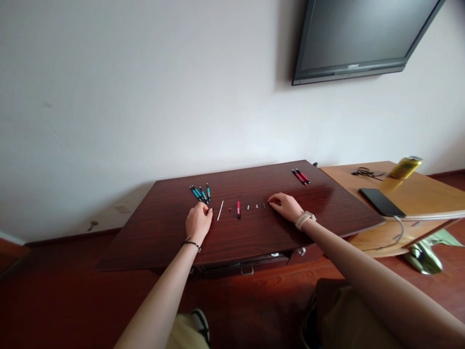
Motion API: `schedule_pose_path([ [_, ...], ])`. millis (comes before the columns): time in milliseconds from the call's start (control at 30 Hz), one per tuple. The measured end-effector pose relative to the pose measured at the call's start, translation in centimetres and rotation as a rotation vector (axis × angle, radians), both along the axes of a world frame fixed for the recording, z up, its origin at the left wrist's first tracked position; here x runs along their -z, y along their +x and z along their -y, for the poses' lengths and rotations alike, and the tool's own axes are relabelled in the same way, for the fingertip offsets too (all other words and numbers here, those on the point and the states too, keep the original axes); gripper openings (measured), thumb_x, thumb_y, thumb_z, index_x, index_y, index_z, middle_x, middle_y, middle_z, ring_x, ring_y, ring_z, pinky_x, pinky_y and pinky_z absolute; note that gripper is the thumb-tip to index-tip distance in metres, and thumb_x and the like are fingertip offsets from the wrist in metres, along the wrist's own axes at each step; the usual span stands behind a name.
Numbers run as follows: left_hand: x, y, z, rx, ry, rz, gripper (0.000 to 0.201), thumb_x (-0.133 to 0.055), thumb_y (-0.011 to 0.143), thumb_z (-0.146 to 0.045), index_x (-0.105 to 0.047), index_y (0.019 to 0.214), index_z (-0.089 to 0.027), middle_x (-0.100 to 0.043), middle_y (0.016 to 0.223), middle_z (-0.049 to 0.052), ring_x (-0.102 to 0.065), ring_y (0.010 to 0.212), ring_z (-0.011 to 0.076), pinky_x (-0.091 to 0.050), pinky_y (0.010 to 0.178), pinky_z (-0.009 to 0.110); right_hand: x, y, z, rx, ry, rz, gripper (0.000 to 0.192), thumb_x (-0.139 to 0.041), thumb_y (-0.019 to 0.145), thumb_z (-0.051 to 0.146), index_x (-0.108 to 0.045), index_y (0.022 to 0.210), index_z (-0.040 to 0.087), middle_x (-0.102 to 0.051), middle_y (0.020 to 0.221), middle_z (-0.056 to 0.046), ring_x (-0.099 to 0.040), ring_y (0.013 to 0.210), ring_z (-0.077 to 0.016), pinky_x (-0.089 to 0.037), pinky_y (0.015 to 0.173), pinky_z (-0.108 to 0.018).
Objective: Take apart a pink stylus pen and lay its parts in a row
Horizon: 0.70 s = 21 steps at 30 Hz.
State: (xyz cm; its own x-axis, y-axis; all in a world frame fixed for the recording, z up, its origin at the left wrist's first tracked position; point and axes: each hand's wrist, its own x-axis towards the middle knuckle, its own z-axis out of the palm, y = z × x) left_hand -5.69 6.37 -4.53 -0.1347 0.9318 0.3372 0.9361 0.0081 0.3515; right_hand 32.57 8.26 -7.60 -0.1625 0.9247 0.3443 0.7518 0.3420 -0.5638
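On the dark red-brown wooden desk (254, 232), seen from the head camera, a row of small pen parts lies between the two hands: a thin white refill tube (220, 210), a tiny red cap piece (229, 209), a red pen barrel with a black tip (239, 209), then three little grey bits (256, 206) running to the right. The left hand (198, 222) rests knuckles-up at the left end of the row, fingers curled down onto the desk by a small dark piece that is too small to identify; whether it pinches that piece cannot be told. The right hand (286, 205) lies flat at the right end, fingertips touching the desk just beside the last grey bit, holding nothing visible. A fan of blue-and-black pens (200, 193) sits just beyond the left hand, and two red-and-black pens (301, 176) lie far right. Judging from the layout, careful work means lifting one tiny part at a time with fingertips, keeping the row in order and the round parts from rolling.
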Motion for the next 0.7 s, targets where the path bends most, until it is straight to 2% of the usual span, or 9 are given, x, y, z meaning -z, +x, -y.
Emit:
schedule_pose_path([
  [333, -0.07, 0.37, 0.03, 0.011, -0.030, -0.135, 0.018, -0.059, 0.100, -0.040, -0.059, 0.091, -0.024, -0.073, 0.095, 0.009, -0.067, 0.094, 0.0293, -0.044, 0.074, 0.034, -0.19, -0.04, 0.22, 0.022, -0.006, -0.016, 0.014, -0.071, 0.089, 0.021, -0.079, 0.100, 0.021, -0.077, 0.092, -0.005, -0.069, 0.083, -0.0207, -0.053, 0.080, -0.031],
  [500, 0.00, 0.43, 0.01, 0.026, -0.020, -0.140, 0.019, -0.059, 0.100, -0.039, -0.058, 0.089, -0.024, -0.073, 0.096, 0.010, -0.067, 0.095, 0.0300, -0.045, 0.075, 0.036, -0.36, -0.04, 0.15, 0.036, -0.028, 0.001, 0.011, -0.070, 0.089, 0.021, -0.079, 0.096, 0.021, -0.077, 0.091, -0.005, -0.069, 0.081, -0.0207, -0.051, 0.078, -0.031],
  [700, -0.26, 0.59, 0.10, 0.016, -0.030, -0.136, 0.019, -0.056, 0.101, -0.038, -0.058, 0.089, -0.024, -0.074, 0.097, 0.010, -0.068, 0.097, 0.0310, -0.046, 0.077, 0.037, -0.53, 0.20, 0.21, 0.017, -0.050, -0.029, 0.016, -0.071, 0.088, 0.024, -0.080, 0.100, 0.022, -0.078, 0.091, -0.005, -0.071, 0.082, -0.0220, -0.053, 0.079, -0.032],
])
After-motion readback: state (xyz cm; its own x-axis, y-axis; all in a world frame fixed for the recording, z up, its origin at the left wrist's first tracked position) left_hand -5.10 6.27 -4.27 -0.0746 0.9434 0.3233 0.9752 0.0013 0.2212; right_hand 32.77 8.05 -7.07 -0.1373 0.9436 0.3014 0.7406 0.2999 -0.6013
